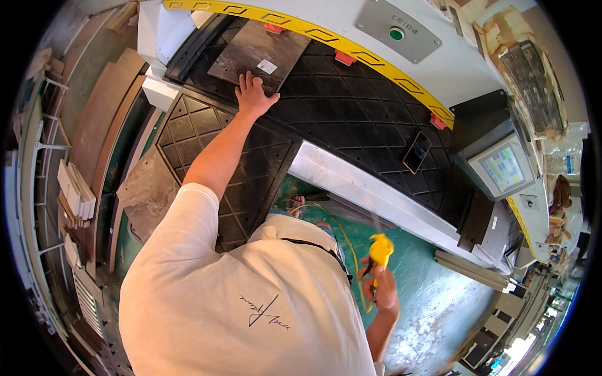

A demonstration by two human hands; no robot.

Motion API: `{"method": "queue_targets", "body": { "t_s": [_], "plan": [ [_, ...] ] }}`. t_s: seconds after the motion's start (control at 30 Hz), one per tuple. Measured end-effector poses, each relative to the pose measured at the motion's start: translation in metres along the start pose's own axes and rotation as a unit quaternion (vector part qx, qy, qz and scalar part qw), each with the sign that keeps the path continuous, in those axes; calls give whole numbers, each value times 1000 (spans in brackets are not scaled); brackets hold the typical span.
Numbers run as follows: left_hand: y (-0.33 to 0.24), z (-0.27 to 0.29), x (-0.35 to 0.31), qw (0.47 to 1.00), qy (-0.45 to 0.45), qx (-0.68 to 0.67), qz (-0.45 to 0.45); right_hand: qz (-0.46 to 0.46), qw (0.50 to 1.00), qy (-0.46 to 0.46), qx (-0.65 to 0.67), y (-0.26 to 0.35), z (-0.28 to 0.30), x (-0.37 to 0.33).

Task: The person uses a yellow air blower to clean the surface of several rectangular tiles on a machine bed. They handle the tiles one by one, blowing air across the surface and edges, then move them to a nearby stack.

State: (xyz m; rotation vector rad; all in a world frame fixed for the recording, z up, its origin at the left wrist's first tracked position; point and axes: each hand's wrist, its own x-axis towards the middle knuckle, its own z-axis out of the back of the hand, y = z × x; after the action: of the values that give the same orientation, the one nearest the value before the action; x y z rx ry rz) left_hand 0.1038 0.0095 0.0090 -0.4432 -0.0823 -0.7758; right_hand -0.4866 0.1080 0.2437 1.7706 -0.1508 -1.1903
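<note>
Brown marbled panel lies at the far left on the black bed, a white label on its face. We see the left hand laid on its near edge, fingers spread, not clenched; we can't tell if the thumb presses the side. The right hand, near and to the right, is wrapped round a yellow air gun, held above the green floor, well apart from the panel; we can't tell if the trigger is squeezed. A thin yellow hose loops just left of that hand. We also log a phone on the bed's right part, a lit screen farther right, a yellow strip along the far side, and a white rail along the bed's near edge. Second board: left, beside the left arm.
</note>
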Motion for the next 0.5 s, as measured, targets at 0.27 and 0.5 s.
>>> {"method": "queue_targets", "body": {
  "t_s": [0.27, 0.5],
  "plan": [
    [4, 8, -3, 999, 33, -14, -11, -28, 997, 60, 38, -2, 0, 9],
    [-2, 28, -75, 993, 49, -48, -100, -53, 995, 60, -55, 10, -26, 47]
  ]
}}
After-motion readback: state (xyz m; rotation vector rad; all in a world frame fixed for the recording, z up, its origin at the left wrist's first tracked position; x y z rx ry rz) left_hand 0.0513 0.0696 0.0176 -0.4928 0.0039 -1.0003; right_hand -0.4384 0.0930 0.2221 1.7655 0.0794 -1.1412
